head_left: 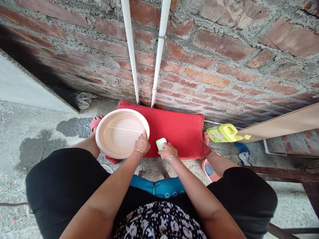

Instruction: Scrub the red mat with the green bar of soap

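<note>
My left hand is at the near right side of a pale pink plastic basin, its fingers closed over the rim. Water appears to lie in the basin, which overlaps the left end of a red textured cloth. In my right hand is a pale green bar of soap, gripped at its near right side. The soap is just over the cloth's near middle part; whether it touches the cloth I cannot tell.
Behind the cloth rises a brick wall with two white pipes. A yellow-green bottle lies to the right, near my foot. A grey rag lies at the back left. Wet patches mark the concrete floor.
</note>
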Tool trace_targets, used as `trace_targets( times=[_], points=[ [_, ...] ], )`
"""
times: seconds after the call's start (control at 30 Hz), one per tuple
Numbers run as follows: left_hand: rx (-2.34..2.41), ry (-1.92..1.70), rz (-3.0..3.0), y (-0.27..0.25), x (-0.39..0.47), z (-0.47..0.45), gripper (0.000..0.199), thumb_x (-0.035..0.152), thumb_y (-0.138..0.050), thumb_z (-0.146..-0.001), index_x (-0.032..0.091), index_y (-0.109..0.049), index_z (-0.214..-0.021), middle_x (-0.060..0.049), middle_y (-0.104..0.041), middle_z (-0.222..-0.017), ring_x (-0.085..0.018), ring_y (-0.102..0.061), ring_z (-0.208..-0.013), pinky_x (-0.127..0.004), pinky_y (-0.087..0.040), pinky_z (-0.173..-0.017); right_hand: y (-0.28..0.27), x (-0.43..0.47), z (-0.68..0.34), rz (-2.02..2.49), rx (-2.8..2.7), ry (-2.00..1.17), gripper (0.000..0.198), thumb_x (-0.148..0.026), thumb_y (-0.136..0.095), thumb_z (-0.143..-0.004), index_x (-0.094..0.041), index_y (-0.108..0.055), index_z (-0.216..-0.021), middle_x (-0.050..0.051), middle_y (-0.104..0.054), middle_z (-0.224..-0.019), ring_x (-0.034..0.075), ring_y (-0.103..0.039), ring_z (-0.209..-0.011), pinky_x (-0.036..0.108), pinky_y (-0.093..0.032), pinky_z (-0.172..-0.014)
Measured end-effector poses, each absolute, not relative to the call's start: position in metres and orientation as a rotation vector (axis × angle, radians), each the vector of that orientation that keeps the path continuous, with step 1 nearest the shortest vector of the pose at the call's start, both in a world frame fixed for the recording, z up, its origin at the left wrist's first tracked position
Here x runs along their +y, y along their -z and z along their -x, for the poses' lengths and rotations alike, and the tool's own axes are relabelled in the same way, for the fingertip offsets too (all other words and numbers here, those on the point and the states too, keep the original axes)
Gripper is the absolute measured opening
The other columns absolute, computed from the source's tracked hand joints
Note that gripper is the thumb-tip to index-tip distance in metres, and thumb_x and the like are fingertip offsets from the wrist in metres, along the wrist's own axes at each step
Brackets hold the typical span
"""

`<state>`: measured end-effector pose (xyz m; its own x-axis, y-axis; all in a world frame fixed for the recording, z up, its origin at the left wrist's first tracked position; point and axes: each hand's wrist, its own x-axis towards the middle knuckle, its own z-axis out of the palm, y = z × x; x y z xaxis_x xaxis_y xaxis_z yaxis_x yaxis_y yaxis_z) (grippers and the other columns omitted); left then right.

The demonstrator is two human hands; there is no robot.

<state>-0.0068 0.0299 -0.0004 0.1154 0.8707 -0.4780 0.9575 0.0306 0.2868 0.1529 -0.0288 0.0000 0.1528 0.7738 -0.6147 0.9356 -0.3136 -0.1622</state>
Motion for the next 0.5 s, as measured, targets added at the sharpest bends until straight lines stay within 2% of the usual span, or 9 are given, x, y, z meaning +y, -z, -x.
trace_targets(
  times=[0.1,0.2,0.5],
  points=[
    [1.762,0.208,-1.866,0.000,0.030,0.007,0.078,0.016,-0.041,-0.076,0.014,-0.006,-0.146,-0.016,-0.047,-0.128,-0.024,-0.049,-0.114,-0.036,-0.042,-0.091,0.007,-0.025,-0.101,-1.993,1.916,0.889,0.045,-0.048,-0.061,-0.071,-0.027,-0.056,-0.110,0.007,-0.054,-0.109,0.023,-0.056,-0.095,0.030,-0.042,-0.073],
    [1.760,0.199,-1.882,0.000,0.029,0.007,0.079,0.018,-0.043,-0.076,0.014,-0.006,-0.146,-0.016,-0.048,-0.127,-0.024,-0.049,-0.113,-0.034,-0.042,-0.091,0.008,-0.025,-0.093,-1.901,2.025,0.857,0.046,-0.046,-0.060,-0.072,-0.025,-0.055,-0.113,0.009,-0.053,-0.110,0.025,-0.054,-0.099,0.032,-0.041,-0.075],
    [1.765,0.172,-1.850,0.001,0.029,0.007,0.074,0.012,-0.037,-0.077,0.014,-0.009,-0.146,-0.017,-0.046,-0.127,-0.025,-0.049,-0.113,-0.036,-0.042,-0.089,-0.002,-0.046,-0.251,-2.362,1.276,0.836,0.038,-0.057,-0.053,-0.074,-0.025,-0.057,-0.095,0.004,-0.054,-0.103,0.020,-0.057,-0.091,0.029,-0.040,-0.071]
  ],
)
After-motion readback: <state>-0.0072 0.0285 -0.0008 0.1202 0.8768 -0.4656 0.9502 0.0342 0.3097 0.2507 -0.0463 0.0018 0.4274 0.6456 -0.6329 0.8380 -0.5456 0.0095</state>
